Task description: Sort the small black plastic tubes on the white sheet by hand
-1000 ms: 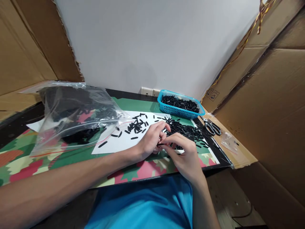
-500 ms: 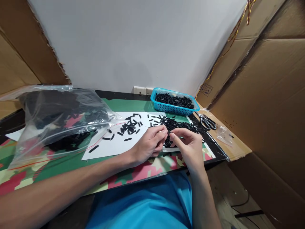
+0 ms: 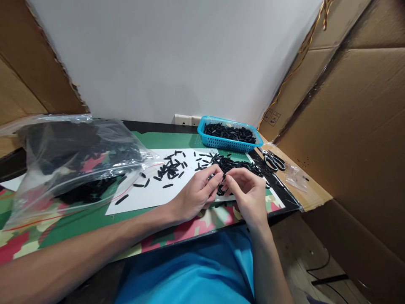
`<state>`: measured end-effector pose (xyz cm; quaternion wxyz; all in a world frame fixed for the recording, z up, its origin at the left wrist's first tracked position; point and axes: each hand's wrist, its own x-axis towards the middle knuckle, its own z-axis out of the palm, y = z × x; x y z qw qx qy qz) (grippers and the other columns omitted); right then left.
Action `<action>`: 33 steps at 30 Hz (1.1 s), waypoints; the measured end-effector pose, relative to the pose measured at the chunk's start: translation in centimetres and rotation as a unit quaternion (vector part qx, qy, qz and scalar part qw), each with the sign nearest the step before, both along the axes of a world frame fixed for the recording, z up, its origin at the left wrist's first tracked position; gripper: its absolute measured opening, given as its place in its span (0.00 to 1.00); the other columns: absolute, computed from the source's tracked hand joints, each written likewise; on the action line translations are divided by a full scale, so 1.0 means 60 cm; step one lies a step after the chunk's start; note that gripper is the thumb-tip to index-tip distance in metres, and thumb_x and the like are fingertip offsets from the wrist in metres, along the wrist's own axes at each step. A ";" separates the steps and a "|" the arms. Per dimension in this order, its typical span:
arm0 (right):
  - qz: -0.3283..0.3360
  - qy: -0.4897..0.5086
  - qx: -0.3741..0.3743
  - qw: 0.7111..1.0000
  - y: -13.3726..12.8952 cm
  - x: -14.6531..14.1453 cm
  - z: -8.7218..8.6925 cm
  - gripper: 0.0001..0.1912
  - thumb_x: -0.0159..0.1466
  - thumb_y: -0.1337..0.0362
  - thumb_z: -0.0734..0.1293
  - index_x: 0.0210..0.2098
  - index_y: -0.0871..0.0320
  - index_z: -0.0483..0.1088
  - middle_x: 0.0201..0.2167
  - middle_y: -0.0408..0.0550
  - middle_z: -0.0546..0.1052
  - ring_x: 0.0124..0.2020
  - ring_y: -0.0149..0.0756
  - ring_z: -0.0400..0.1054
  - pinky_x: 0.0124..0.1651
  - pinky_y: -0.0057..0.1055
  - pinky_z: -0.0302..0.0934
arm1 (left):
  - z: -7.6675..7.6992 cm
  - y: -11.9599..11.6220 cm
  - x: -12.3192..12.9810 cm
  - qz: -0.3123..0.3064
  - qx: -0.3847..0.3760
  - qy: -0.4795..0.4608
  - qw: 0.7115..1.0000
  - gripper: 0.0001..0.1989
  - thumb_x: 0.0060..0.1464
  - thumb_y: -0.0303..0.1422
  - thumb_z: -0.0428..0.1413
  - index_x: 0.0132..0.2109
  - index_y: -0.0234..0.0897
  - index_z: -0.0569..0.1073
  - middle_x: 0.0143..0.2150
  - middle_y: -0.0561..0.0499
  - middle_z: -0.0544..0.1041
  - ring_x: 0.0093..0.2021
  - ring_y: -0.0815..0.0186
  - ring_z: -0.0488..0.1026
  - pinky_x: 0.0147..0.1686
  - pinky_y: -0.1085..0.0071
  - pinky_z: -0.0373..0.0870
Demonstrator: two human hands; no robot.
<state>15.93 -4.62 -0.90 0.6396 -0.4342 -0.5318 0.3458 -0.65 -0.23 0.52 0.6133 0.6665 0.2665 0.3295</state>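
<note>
My left hand (image 3: 198, 192) and my right hand (image 3: 248, 192) meet at their fingertips above a heap of small black pieces (image 3: 236, 164). A small black piece shows between the fingertips, pinched by my right thumb and finger. The fingers of my left hand are curled closed at its other side, and what they hold is mostly hidden. White paper (image 3: 136, 200) lies under the heap and under a looser group of black pieces (image 3: 171, 169) to the left.
Behind the heap stands a blue basket (image 3: 243, 146) of black pieces. Scissors (image 3: 274, 161) and a small clear bag (image 3: 296, 179) lie at the right. A large clear plastic bag (image 3: 79, 164) with black pieces covers the left side. Cardboard (image 3: 357, 109) walls the right.
The view has shifted slightly, so the things on the table appear a little further left. Both hands stay together at the fingertips, with little change in their grip.
</note>
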 end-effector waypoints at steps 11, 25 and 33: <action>0.000 0.043 0.003 0.999 0.002 0.000 0.004 0.10 0.65 0.57 0.77 0.35 0.57 0.80 0.25 0.43 0.81 0.24 0.34 0.77 0.29 0.30 0.76 | 0.004 -0.001 0.002 0.014 0.064 0.016 0.998 0.18 0.72 0.49 0.53 0.40 0.39 0.69 0.19 0.64 0.59 0.17 0.77 0.52 0.16 0.80 0.53; 0.027 0.057 -0.002 0.998 0.004 -0.003 -0.003 0.10 0.64 0.57 0.78 0.38 0.57 0.81 0.27 0.44 0.83 0.24 0.35 0.78 0.31 0.32 0.78 | -0.002 0.001 0.001 0.015 -0.003 -0.008 1.000 0.21 0.71 0.52 0.52 0.37 0.40 0.65 0.18 0.64 0.57 0.16 0.77 0.49 0.16 0.81 0.51; -0.129 -0.079 0.159 0.976 0.017 0.023 0.079 0.12 0.71 0.58 0.72 0.33 0.57 0.78 0.24 0.42 0.78 0.23 0.31 0.72 0.28 0.29 0.69 | 0.002 0.007 -0.002 0.012 -0.082 -0.050 0.995 0.16 0.71 0.51 0.50 0.45 0.43 0.64 0.17 0.66 0.57 0.16 0.75 0.46 0.15 0.83 0.49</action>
